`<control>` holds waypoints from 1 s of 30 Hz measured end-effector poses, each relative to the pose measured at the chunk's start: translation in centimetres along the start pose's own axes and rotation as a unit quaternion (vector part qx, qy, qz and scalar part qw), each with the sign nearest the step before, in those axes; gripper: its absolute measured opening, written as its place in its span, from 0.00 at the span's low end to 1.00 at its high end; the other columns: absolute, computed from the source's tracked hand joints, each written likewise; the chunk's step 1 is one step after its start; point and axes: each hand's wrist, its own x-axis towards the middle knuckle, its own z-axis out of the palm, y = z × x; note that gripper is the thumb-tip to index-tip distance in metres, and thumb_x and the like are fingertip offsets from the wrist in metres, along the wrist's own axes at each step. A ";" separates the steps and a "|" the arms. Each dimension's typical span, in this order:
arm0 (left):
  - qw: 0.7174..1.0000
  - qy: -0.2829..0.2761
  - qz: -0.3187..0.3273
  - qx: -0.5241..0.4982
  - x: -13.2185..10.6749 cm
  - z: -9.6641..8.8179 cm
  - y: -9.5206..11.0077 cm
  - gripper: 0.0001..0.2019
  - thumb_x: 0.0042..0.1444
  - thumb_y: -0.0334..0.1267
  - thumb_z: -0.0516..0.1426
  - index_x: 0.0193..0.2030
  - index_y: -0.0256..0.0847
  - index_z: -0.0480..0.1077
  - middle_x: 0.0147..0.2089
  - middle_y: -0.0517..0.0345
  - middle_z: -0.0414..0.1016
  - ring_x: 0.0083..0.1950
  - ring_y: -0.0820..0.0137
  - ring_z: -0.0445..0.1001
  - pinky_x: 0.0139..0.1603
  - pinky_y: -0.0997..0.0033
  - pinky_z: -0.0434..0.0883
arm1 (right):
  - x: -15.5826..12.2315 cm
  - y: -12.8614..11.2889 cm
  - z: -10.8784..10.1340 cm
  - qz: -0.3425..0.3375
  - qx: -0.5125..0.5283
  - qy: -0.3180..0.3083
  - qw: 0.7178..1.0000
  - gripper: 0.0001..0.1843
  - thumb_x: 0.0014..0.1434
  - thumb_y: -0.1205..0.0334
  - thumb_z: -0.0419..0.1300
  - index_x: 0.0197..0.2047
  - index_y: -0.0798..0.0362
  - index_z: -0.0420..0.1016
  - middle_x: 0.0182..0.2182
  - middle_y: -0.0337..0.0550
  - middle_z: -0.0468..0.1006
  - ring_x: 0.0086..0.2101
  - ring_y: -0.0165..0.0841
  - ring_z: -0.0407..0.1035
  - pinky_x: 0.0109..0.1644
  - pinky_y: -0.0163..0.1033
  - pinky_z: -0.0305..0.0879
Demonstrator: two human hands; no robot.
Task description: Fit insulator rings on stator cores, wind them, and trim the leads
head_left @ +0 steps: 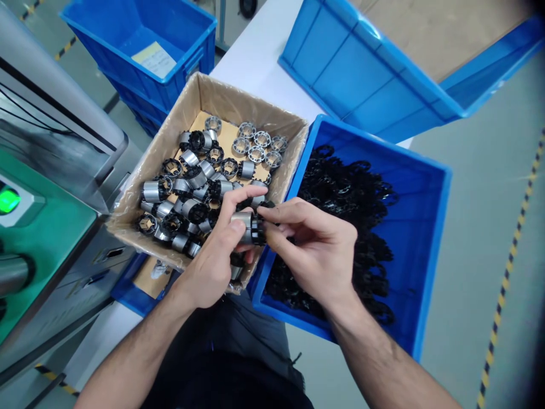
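Note:
My left hand (216, 255) grips a silver metal stator core (243, 226) on its side, thumb on top and index finger stretched out past it. A black toothed plastic ring (256, 230) sits at the core's right end. Pinched at that end, my right hand (317, 244) has thumb and fingers on the black ring; the fingertips partly hide it. Both hands are over the right edge of a cardboard box (140, 170), which holds several cores with black ends and several bare silver ones (261, 138).
A blue bin (419, 284) of loose black plastic rings (349, 187) adjoins the box on the right. Behind stands a tilted larger blue crate (340, 68); stacked blue crates (140, 28) are at the back left. A green-topped machine (46, 244) with a lit green button borders the left.

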 end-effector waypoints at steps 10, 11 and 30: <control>0.999 0.017 0.010 0.036 0.0 0.5 0.4 0.25 0.81 0.62 0.55 0.76 0.58 0.73 0.50 0.55 0.78 0.36 0.68 0.70 0.37 0.68 0.73 | -0.6 -0.1 0.5 -0.081 -0.044 0.035 0.995 0.11 0.70 0.72 0.72 0.46 0.46 0.93 0.36 0.41 0.87 0.35 0.32 0.79 0.38 0.37 0.78; 0.999 0.024 0.013 0.045 -0.1 0.5 0.4 0.27 0.82 0.63 0.53 0.78 0.57 0.72 0.52 0.53 0.79 0.36 0.68 0.71 0.36 0.68 0.73 | -0.5 -0.2 0.4 -0.106 -0.059 0.035 0.992 0.11 0.71 0.73 0.72 0.47 0.46 0.93 0.37 0.42 0.87 0.37 0.33 0.81 0.40 0.38 0.80; 0.995 0.082 0.023 -0.059 1.5 0.1 0.8 0.25 0.77 0.63 0.62 0.69 0.51 0.71 0.39 0.61 0.77 0.32 0.69 0.76 0.33 0.70 0.79 | -0.2 -0.2 -1.6 -0.004 0.036 0.003 0.999 0.09 0.73 0.64 0.73 0.55 0.44 0.91 0.52 0.46 0.88 0.35 0.32 0.83 0.35 0.38 0.85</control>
